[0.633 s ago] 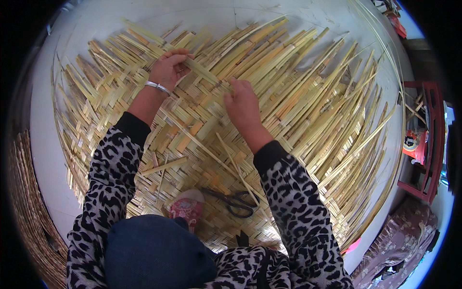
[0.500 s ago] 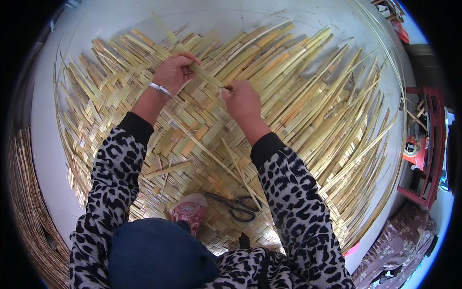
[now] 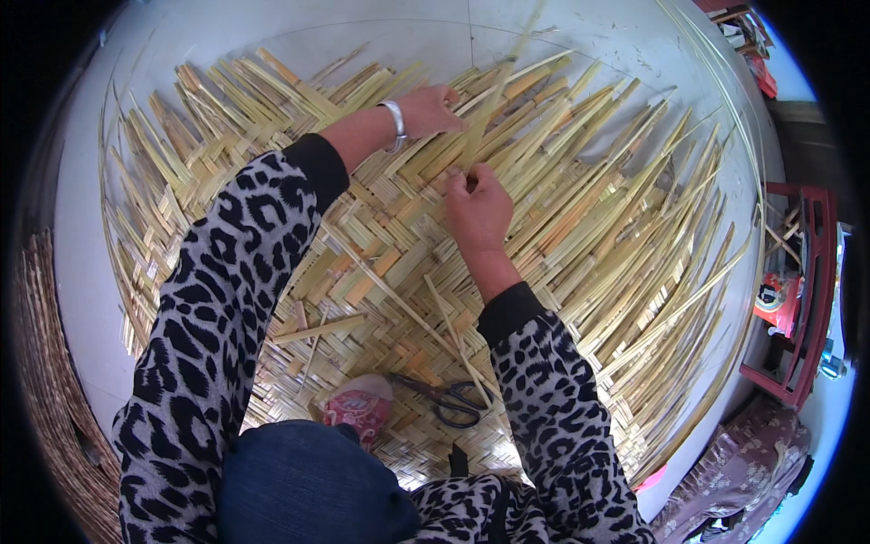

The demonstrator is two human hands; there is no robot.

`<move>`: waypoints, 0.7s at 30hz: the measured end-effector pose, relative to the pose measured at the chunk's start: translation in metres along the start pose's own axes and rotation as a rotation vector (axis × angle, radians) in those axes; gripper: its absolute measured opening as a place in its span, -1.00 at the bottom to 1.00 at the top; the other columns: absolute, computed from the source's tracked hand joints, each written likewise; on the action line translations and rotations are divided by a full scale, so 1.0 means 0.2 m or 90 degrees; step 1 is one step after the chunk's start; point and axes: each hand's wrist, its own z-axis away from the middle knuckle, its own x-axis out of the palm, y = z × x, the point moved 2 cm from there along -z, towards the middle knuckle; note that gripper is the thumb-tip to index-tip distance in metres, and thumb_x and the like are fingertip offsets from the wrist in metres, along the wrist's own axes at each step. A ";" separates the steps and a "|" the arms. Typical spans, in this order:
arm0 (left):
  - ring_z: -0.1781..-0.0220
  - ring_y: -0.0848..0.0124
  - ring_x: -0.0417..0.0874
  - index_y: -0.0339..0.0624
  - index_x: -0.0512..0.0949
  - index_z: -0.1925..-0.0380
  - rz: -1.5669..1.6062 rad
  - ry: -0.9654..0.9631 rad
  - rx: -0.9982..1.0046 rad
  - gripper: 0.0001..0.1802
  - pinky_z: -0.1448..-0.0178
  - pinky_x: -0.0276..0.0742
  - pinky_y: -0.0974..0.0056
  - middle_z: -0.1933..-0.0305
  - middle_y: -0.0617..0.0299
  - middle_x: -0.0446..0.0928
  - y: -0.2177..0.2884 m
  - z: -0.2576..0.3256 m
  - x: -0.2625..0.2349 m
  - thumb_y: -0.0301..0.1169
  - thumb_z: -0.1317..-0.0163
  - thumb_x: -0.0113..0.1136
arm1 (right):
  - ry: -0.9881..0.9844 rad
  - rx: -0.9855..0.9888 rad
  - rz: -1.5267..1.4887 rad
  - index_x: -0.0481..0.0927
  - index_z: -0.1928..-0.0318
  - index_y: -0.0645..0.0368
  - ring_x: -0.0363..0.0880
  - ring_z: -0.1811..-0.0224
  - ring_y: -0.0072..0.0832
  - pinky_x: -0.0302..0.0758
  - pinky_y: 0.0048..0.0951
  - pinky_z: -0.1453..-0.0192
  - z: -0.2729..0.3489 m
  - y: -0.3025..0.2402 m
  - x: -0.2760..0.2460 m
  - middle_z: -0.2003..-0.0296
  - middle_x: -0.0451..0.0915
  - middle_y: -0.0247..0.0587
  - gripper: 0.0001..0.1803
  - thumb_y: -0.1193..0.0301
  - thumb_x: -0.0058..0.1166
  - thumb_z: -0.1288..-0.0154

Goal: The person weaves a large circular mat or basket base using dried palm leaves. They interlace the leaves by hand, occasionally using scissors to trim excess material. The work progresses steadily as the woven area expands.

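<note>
A large mat of woven yellow-green reed strips (image 3: 580, 227) lies spread on a pale floor. My left hand (image 3: 430, 111), with a silver bangle on the wrist, presses down on strips near the mat's far part. My right hand (image 3: 476, 208) pinches a long reed strip (image 3: 494, 95) that rises from the weave toward the far edge. Both forearms wear leopard-print sleeves. The right hand's fingertips are curled around the strip's lower end.
Black-handled scissors (image 3: 446, 399) lie on the mat near my knees, beside a pink shoe (image 3: 361, 405). Loose strips fan out at the mat's right edge. A red frame (image 3: 802, 299) stands at the right; another woven mat (image 3: 50, 381) lies at the left.
My left arm has swung right across the mat, so the two hands are now close together. The right hand has closed on a strip and lifted it upright.
</note>
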 end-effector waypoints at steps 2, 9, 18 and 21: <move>0.11 0.23 0.66 -0.36 0.60 0.08 -0.080 -0.118 -0.021 -0.29 0.06 0.57 0.23 0.13 -0.07 0.64 0.05 -0.05 0.00 0.00 0.11 0.47 | 0.031 0.001 -0.016 0.53 0.33 0.23 0.60 0.40 -0.03 0.50 -0.18 0.27 0.00 0.00 -0.01 0.51 0.59 -0.01 -0.75 0.27 0.12 -0.24; 0.35 0.40 0.61 -0.36 0.64 0.22 -0.042 -0.178 -0.079 -0.42 0.27 0.51 0.25 0.37 0.15 0.63 0.13 -0.02 0.01 -0.09 0.09 0.54 | 0.059 0.052 -0.072 0.46 0.33 0.26 0.57 0.41 -0.01 0.48 -0.18 0.26 0.00 0.05 -0.02 0.51 0.57 -0.02 -0.76 0.31 0.11 -0.22; -0.06 0.45 0.57 -0.30 0.53 -0.05 0.447 -0.275 -0.020 -0.39 -0.20 0.41 0.33 0.01 0.26 0.61 0.10 0.15 -0.03 -0.23 -0.05 0.49 | -0.161 -0.081 0.087 0.48 -0.04 0.12 0.63 0.19 0.02 0.52 -0.06 0.12 -0.07 0.06 -0.01 0.31 0.65 0.04 -0.63 0.28 0.08 -0.25; -0.08 0.43 0.57 -0.31 0.50 -0.11 0.510 -0.311 -0.025 -0.36 -0.20 0.43 0.33 -0.04 0.22 0.59 0.12 0.17 -0.03 -0.27 -0.05 0.49 | -0.155 -0.119 0.065 0.52 0.08 0.22 0.61 0.36 -0.25 0.50 -0.27 0.23 -0.08 0.07 -0.01 0.41 0.62 -0.11 -0.68 0.30 0.16 -0.23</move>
